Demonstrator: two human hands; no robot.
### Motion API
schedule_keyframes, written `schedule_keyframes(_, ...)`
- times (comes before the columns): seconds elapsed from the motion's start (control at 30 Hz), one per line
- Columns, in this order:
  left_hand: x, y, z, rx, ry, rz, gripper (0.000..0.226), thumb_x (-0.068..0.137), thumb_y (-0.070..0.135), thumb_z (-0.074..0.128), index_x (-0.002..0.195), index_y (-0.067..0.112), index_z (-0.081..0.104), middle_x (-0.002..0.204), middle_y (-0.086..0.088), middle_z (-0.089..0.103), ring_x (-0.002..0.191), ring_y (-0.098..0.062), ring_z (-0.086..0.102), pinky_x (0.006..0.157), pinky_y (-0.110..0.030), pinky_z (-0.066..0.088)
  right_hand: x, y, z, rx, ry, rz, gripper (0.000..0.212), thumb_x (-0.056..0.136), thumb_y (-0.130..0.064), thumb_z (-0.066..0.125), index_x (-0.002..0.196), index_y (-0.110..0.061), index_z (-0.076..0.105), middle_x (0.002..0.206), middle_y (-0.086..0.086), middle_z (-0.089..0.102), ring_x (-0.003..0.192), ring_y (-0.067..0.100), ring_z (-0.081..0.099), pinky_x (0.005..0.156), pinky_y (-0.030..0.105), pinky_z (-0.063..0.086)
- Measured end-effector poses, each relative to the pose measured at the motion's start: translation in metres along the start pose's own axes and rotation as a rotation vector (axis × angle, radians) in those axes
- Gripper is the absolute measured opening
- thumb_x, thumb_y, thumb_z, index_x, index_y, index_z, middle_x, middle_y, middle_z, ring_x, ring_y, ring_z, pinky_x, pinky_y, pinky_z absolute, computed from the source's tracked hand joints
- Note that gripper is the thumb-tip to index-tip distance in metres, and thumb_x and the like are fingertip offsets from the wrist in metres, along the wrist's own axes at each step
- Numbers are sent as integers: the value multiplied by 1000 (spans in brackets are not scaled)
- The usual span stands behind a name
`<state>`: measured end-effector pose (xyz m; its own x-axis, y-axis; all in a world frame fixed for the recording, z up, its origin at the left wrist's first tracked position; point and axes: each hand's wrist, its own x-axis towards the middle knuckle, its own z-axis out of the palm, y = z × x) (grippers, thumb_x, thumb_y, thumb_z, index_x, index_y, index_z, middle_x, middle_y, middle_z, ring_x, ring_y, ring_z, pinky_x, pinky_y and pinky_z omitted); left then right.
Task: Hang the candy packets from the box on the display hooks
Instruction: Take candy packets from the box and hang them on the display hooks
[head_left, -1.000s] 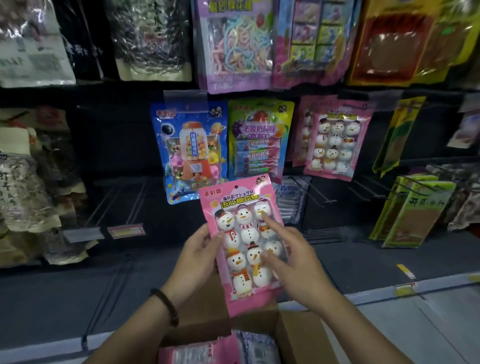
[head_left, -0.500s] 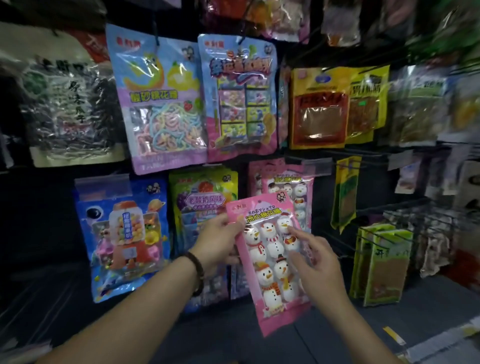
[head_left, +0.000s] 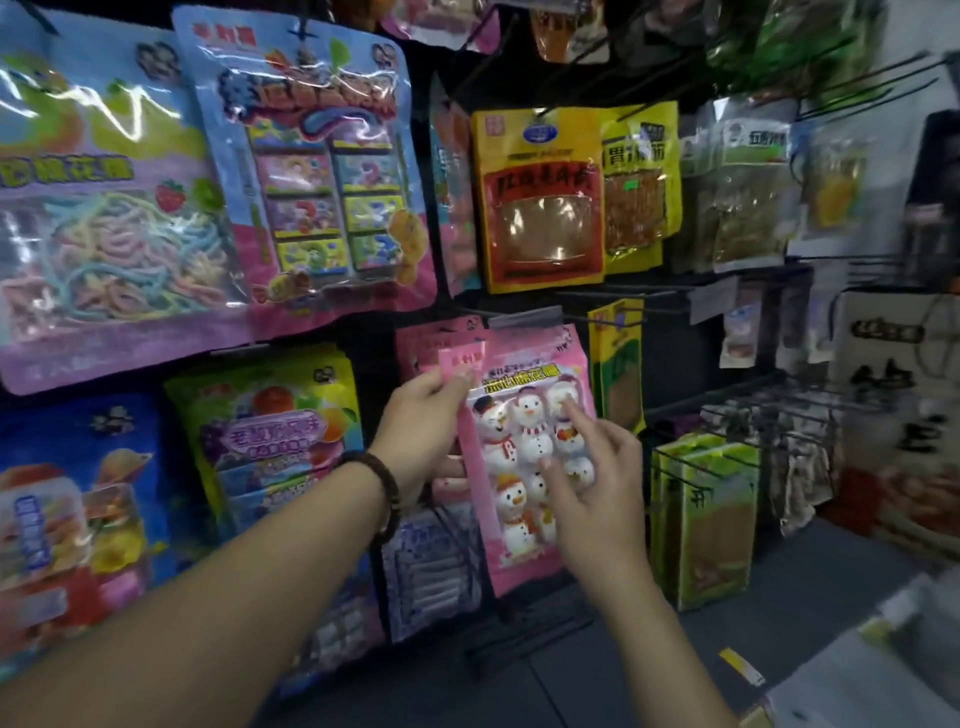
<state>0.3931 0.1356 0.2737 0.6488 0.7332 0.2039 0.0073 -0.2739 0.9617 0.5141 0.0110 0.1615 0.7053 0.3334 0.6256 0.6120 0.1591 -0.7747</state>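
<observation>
Pink snowman packet (head_left: 524, 467): centre of frame, upright, front facing the camera, held up against the display wall.

Left hand (head_left: 423, 421): thumb and fingers pinch the packet's upper left edge, just below its header. Beaded bracelet (head_left: 387, 491) on that wrist.

Right hand (head_left: 597, 499): fingers spread and mostly straight, lying on the packet's front. The index fingertip (head_left: 567, 406) touches the upper right snowman. Not clenched, no grasp seen.

Packet top sits directly under the clear tag holder (head_left: 524, 318) at the tip of a black display hook (head_left: 592, 316). Cannot tell whether the header hole is on the hook.

More pink packets (head_left: 423, 345) hang just behind, to the left.

Surroundings: yellow packet (head_left: 540, 197) above centre; green packets (head_left: 717, 525) lower right; rainbow-string packet (head_left: 104, 228) upper left.
</observation>
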Motion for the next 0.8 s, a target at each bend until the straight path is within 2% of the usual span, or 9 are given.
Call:
schedule_keyframes(0.13, 14, 2, 4, 28, 48, 15, 28, 104, 51, 53, 94, 37, 75, 101, -24, 71, 89, -36, 77, 67, -47, 64, 11, 5, 5, -14, -6, 30, 52, 104, -34, 63, 148, -59, 48, 142, -21, 33, 133, 12, 47, 100, 42, 59)
schedule_keyframes(0.17, 16, 4, 6, 27, 49, 8, 29, 105, 49, 53, 94, 34, 75, 98, -24, 70, 86, -34, 79, 62, -44, 64, 12, 6, 8, -6, -9, 41, 52, 104, -35, 63, 147, -61, 47, 142, -22, 33, 133, 12, 46, 103, 45, 57)
schedule_keyframes(0.3, 26, 5, 7, 65, 74, -14, 26, 108, 39, 52, 102, 22, 70, 79, -7, 53, 49, -16, 63, 47, -29, 54, 17, 9, 17, -6, -59, 91, 53, 104, -40, 62, 144, -70, 42, 146, -26, 29, 144, 12, 36, 116, 59, 42)
schedule_keyframes(0.37, 32, 2, 5, 62, 93, -37, 23, 107, 39, 54, 100, 24, 70, 78, -8, 53, 51, -20, 58, 47, -30, 54, 18, 6, 19, -50, -92, 111, 56, 104, -39, 62, 147, -69, 40, 156, -25, 26, 150, 13, 25, 121, 61, 34)
schedule_keyframes(0.53, 53, 1, 1, 22, 164, -78, 24, 105, 42, 55, 116, 27, 71, 77, -7, 57, 61, -28, 62, 55, -39, 59, 13, -13, 27, -92, -222, 130, 64, 105, -40, 62, 154, -66, 31, 174, -21, 6, 159, 9, 1, 129, 59, 9)
schedule_keyframes(0.57, 58, 1, 0, 39, 184, -75, 22, 105, 44, 56, 113, 30, 71, 82, -8, 59, 67, -30, 63, 58, -42, 61, 11, -16, 31, -86, -242, 124, 64, 105, -41, 62, 155, -65, 30, 174, -20, 5, 159, 7, 0, 129, 58, 9)
schedule_keyframes(0.67, 71, -4, -4, 97, 234, -75, 29, 99, 51, 56, 81, 32, 69, 91, -11, 73, 91, -36, 75, 81, -56, 64, 5, -18, 40, -47, -270, 140, 58, 105, -46, 60, 157, -53, 37, 174, -18, 10, 159, 6, 1, 129, 60, 14)
schedule_keyframes(0.73, 79, -11, -8, 122, 240, -66, 35, 93, 55, 56, 77, 29, 71, 91, -14, 78, 89, -35, 77, 83, -59, 64, 3, -18, 44, -40, -287, 151, 55, 104, -48, 61, 155, -48, 42, 172, -18, 17, 159, 9, 6, 129, 60, 18)
schedule_keyframes(0.8, 79, -17, -10, 127, 251, -84, 43, 95, 54, 56, 75, 17, 69, 81, -15, 75, 76, -36, 74, 75, -60, 65, 1, -20, 46, -47, -305, 122, 53, 102, -50, 59, 153, -48, 44, 168, -21, 25, 158, 10, 15, 127, 59, 25)
